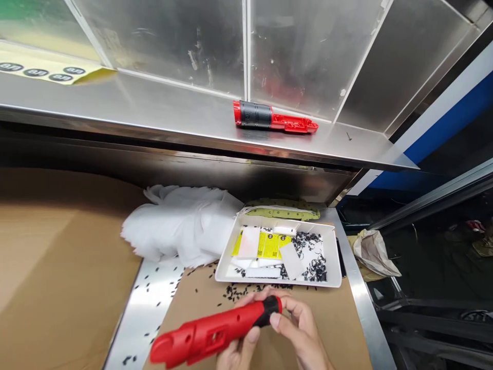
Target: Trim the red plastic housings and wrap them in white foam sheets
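Observation:
A red plastic tool housing with a black end is held in front of me, lying slantwise above the cardboard. My left hand grips its middle from beneath, the thumb pressed along its lower side. At the black end, my right hand has its thumb and fingers closed around the tip. Just beyond my hands stands a white tray with small black rings, white pieces and yellow labels in it. Many tiny black bits lie scattered on the cardboard before the tray.
On the steel shelf lie another red and black housing part, a screw and a yellow sticker sheet. White bags are heaped left of the tray, with a green pouch behind it. A paper bag stands right.

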{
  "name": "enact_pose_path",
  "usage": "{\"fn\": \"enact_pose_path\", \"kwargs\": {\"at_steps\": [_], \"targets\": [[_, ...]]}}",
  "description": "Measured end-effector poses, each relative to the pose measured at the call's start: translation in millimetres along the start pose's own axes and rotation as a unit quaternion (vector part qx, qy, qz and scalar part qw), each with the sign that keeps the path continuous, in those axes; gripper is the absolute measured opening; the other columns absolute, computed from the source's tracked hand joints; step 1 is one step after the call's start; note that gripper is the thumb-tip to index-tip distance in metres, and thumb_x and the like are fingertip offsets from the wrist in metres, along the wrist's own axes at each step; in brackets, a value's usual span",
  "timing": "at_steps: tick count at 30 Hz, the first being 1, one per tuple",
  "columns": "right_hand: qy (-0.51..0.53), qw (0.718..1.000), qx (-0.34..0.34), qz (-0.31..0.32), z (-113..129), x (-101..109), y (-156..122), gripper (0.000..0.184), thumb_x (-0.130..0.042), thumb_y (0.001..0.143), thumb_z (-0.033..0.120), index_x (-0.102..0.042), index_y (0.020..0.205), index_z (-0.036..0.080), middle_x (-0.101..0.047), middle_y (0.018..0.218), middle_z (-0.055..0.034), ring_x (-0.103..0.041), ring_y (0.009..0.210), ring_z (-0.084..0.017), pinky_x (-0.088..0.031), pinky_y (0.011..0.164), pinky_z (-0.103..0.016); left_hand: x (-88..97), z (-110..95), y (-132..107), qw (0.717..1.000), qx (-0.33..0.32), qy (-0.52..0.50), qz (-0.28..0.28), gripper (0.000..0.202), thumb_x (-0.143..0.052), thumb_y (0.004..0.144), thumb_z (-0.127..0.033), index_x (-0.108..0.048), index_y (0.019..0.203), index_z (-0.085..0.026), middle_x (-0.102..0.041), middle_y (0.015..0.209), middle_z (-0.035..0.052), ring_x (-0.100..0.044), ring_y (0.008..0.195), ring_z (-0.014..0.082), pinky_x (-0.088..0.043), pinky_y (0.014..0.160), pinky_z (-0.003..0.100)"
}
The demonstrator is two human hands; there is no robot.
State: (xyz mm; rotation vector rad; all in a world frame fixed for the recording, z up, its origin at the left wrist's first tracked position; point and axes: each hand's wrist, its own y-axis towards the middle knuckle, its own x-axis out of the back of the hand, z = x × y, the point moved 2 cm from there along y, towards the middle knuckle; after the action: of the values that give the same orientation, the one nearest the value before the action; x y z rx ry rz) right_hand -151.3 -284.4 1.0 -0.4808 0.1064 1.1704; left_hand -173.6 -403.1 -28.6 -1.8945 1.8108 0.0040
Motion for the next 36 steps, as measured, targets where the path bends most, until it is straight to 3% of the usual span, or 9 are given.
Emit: {"fn": "enact_pose_path", "kwargs": {"at_steps": [4, 10, 13, 16, 20, 24, 28, 32, 36], "targets": [[-0.009, 0.999, -0.024, 0.022, -1, -2, 0, 0.032, -0.080, 0.065, 0.049, -0.072, 0.077, 0.021, -0.067, 0.118, -0.0094, -0.062, 0.108, -0.027, -0.051, 0.084, -0.032, 9.9, 0, 13, 0.988, 0.090, -0.123, 0.020, 0.069, -0.084, 0.064, -0.047, -0.059, 0.125, -0.027, -0.071, 0.116, 0.0067, -0.059, 0.117, 0.0299, -0.048, 0.101, 0.034], [-0.168, 0.982, 0.073, -0.050, 17, 18, 19, 0.037, -0.062, 0.081, 0.056, -0.067, 0.071, 0.021, -0.070, 0.107, -0.0097, -0.056, 0.116, -0.028, -0.042, 0.099, -0.039, 8.6, -8, 13, 0.973, 0.129, -0.190, 0.024, 0.074, -0.077, 0.074, -0.044, -0.044, 0.139, -0.030, -0.072, 0.114, 0.0053, -0.063, 0.111, 0.0206, -0.052, 0.090, 0.021], [-0.305, 0.931, 0.163, -0.115, 42, 47, 38, 0.046, -0.049, 0.089, 0.055, -0.064, 0.116, 0.021, -0.059, 0.130, -0.0104, -0.052, 0.121, -0.027, -0.037, 0.105, -0.043, 7.8, -17, 13, 0.992, 0.100, -0.077, 0.022, 0.086, -0.075, 0.072, -0.052, -0.037, 0.144, -0.027, -0.075, 0.102, 0.0055, -0.067, 0.100, 0.0226, -0.054, 0.079, 0.021], [-0.431, 0.876, 0.170, -0.135, 52, 81, 44, 0.056, -0.045, 0.092, 0.050, -0.042, 0.140, 0.021, -0.053, 0.137, -0.0102, -0.054, 0.117, -0.024, -0.043, 0.097, -0.040, 17.4, -24, 15, 0.997, 0.071, 0.014, 0.002, 0.072, -0.077, 0.067, -0.056, -0.057, 0.127, -0.024, -0.074, 0.084, 0.0027, -0.066, 0.080, 0.0192, -0.053, 0.066, 0.017], [-0.514, 0.849, 0.102, -0.066, 12, 107, 25, 0.025, -0.052, 0.089, 0.035, -0.066, 0.105, 0.022, -0.070, 0.101, -0.0061, -0.066, 0.088, -0.022, -0.049, 0.077, -0.033, 33.6, -23, 14, 0.988, 0.129, -0.080, -0.022, 0.036, -0.065, 0.080, -0.053, -0.071, 0.094, -0.020, -0.072, 0.079, 0.0041, -0.067, 0.085, 0.0195, -0.058, 0.080, 0.024], [-0.559, 0.826, 0.059, -0.041, -55, 110, 5, 0.024, -0.059, 0.078, 0.015, -0.070, 0.097, 0.024, -0.069, 0.093, -0.0051, -0.066, 0.077, -0.023, -0.046, 0.068, -0.030, 32.2, -23, 2, 0.970, 0.181, -0.158, -0.038, 0.026, -0.052, 0.093, -0.030, -0.068, 0.112, -0.024, -0.075, 0.101, 0.0092, -0.070, 0.083, 0.0202, -0.061, 0.063, 0.027], [-0.579, 0.812, 0.055, -0.044, -94, 113, 4, 0.026, -0.056, 0.075, 0.009, -0.070, 0.091, 0.024, -0.065, 0.093, -0.0063, -0.064, 0.082, -0.024, -0.044, 0.066, -0.029, 16.9, -28, -15, 0.959, 0.206, -0.194, 0.015, 0.041, -0.056, 0.090, -0.031, -0.057, 0.129, -0.017, -0.070, 0.113, 0.0137, -0.065, 0.072, 0.0196, -0.061, 0.060, 0.030], [-0.551, 0.829, 0.082, -0.051, -90, 117, 5, 0.019, -0.053, 0.076, 0.010, -0.068, 0.077, 0.021, -0.063, 0.086, -0.0059, -0.063, 0.078, -0.023, -0.045, 0.067, -0.030, 5.9, -34, -32, 0.962, 0.206, -0.180, 0.015, 0.059, -0.054, 0.090, -0.015, -0.033, 0.145, -0.012, -0.072, 0.103, 0.0165, -0.066, 0.075, 0.0210, -0.061, 0.065, 0.033], [-0.489, 0.864, 0.120, -0.033, -53, 109, -4, 0.015, -0.054, 0.082, 0.017, -0.067, 0.074, 0.019, -0.067, 0.088, -0.0080, -0.065, 0.079, -0.022, -0.049, 0.066, -0.030, -5.7, -43, -49, 0.957, 0.214, -0.194, -0.007, 0.051, -0.047, 0.094, -0.018, -0.037, 0.143, -0.008, -0.072, 0.087, 0.0157, -0.069, 0.080, 0.0227, -0.061, 0.076, 0.035]]}}
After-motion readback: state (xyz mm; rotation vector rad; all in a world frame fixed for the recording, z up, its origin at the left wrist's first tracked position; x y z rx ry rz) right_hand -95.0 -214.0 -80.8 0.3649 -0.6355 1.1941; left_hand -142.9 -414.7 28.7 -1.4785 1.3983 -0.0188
